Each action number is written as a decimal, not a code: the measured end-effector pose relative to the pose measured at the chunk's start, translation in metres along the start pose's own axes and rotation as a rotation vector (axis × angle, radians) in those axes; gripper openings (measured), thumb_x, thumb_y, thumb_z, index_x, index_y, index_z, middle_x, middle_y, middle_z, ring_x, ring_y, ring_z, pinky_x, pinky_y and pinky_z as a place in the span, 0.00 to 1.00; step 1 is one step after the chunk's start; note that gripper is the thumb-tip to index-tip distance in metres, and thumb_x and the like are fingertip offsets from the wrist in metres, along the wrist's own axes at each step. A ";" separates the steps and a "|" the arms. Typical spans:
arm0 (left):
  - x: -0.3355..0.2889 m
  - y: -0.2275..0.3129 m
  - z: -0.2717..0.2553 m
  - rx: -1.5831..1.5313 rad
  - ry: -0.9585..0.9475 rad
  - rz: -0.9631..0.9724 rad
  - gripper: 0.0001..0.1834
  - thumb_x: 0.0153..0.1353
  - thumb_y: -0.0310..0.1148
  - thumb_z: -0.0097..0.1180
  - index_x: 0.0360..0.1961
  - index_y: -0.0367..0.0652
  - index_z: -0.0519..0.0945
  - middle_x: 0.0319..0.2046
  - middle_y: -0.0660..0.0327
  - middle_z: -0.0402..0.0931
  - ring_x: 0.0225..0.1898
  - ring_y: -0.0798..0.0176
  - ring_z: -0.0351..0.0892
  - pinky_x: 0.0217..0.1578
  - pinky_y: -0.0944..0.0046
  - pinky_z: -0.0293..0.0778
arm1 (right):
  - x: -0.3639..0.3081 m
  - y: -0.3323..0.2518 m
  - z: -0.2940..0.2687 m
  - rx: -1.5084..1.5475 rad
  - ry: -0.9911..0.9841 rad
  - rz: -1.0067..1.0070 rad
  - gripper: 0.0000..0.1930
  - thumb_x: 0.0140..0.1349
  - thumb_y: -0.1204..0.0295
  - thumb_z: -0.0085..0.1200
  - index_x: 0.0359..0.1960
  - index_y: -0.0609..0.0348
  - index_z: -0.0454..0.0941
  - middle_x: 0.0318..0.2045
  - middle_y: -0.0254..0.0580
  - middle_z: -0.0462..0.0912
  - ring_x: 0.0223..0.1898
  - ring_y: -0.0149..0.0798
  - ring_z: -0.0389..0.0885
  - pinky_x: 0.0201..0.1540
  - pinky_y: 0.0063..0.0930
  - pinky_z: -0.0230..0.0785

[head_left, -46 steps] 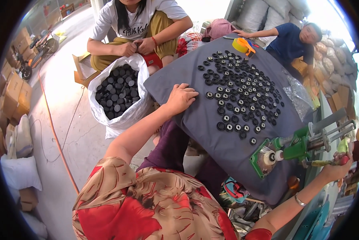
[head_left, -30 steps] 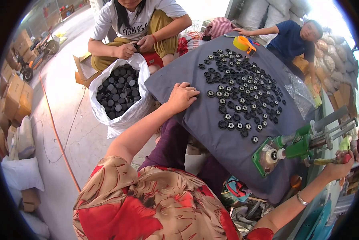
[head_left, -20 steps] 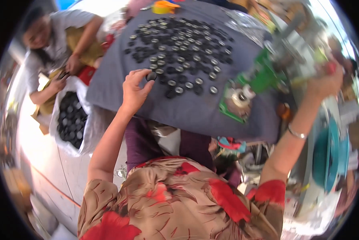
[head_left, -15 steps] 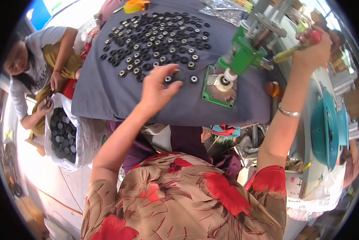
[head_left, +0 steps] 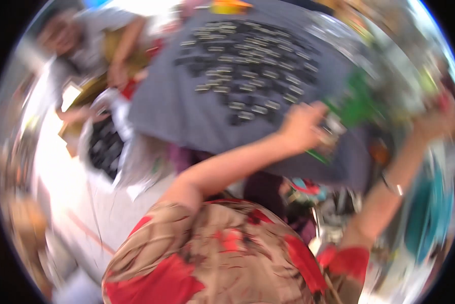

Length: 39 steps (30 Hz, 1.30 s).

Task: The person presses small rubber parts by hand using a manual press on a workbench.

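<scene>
A green hand press (head_left: 356, 101) stands on the right part of the grey cloth-covered table, smeared by motion. My left hand (head_left: 303, 126) reaches to the press, its fingers beside the pale lower end of the ram, above the base plate. Blur hides whether something is between those fingers. Out to the right, my right hand (head_left: 435, 121) is closed round the press lever, near its red knob (head_left: 444, 101). Many small black ring-shaped parts with pale metal centres (head_left: 258, 55) lie spread over the table to the left of the press.
At the left, a person (head_left: 103, 45) sits next to a white sack (head_left: 128, 157) of black discs. Orange-yellow tape (head_left: 230, 6) lies at the table's far edge, clear plastic bags (head_left: 334, 30) at the far right. A teal basin (head_left: 425, 207) stands to my right.
My left hand has moved right from the near edge of the black parts to the press. My right hand remains on the lever. The whole view has shifted and blurred.
</scene>
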State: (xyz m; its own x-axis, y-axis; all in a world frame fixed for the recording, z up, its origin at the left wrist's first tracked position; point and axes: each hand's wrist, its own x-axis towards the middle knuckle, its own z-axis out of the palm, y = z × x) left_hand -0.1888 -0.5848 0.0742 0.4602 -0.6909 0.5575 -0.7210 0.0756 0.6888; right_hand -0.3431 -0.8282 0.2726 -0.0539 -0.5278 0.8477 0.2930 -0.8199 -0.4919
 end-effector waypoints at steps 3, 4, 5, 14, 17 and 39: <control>-0.017 -0.023 0.006 -0.030 0.125 0.006 0.24 0.40 0.30 0.63 0.43 0.39 0.75 0.29 0.54 0.76 0.38 0.46 0.74 0.39 0.50 0.71 | -0.038 -0.057 0.054 0.143 0.180 0.096 0.15 0.61 0.56 0.46 0.25 0.52 0.75 0.17 0.28 0.67 0.14 0.26 0.61 0.15 0.19 0.51; -0.019 -0.019 -0.002 -0.083 0.116 0.002 0.23 0.41 0.30 0.63 0.43 0.40 0.76 0.29 0.54 0.75 0.37 0.47 0.74 0.39 0.50 0.71 | -0.026 -0.047 0.051 0.097 0.215 0.059 0.16 0.63 0.56 0.45 0.25 0.53 0.72 0.17 0.30 0.67 0.13 0.28 0.62 0.15 0.19 0.53; -0.023 -0.021 -0.007 -0.060 0.142 -0.006 0.23 0.41 0.30 0.63 0.43 0.40 0.76 0.29 0.54 0.75 0.37 0.47 0.74 0.39 0.50 0.71 | -0.021 -0.035 0.056 0.128 0.201 0.066 0.16 0.63 0.56 0.45 0.25 0.53 0.72 0.17 0.30 0.67 0.13 0.28 0.62 0.15 0.19 0.53; -0.042 -0.028 -0.034 -0.060 0.209 0.110 0.17 0.42 0.29 0.63 0.37 0.41 0.79 0.27 0.59 0.75 0.35 0.51 0.73 0.37 0.53 0.70 | 0.001 0.032 -0.008 -0.155 -0.251 -0.162 0.16 0.53 0.90 0.42 0.44 0.71 0.72 0.28 0.41 0.74 0.30 0.33 0.72 0.37 0.22 0.68; -0.050 -0.034 -0.058 -0.037 0.238 0.126 0.17 0.42 0.29 0.63 0.37 0.42 0.79 0.28 0.59 0.76 0.35 0.52 0.74 0.38 0.54 0.71 | -0.023 0.001 0.010 -0.377 -0.236 -0.299 0.18 0.50 0.93 0.43 0.44 0.71 0.73 0.28 0.40 0.74 0.30 0.34 0.74 0.37 0.24 0.71; -0.145 -0.137 -0.227 0.840 0.484 -0.341 0.12 0.44 0.30 0.63 0.34 0.46 0.81 0.36 0.65 0.81 0.43 0.59 0.74 0.45 0.56 0.63 | -0.019 -0.008 0.020 -0.127 -0.115 -0.026 0.10 0.65 0.76 0.36 0.39 0.68 0.71 0.26 0.38 0.68 0.27 0.33 0.66 0.34 0.25 0.63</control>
State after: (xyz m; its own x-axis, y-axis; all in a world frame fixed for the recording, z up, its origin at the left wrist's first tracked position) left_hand -0.0391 -0.3313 0.0040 0.7338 -0.2037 0.6481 -0.5571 -0.7264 0.4026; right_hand -0.3249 -0.8076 0.2647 0.0521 -0.4833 0.8739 0.1694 -0.8581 -0.4847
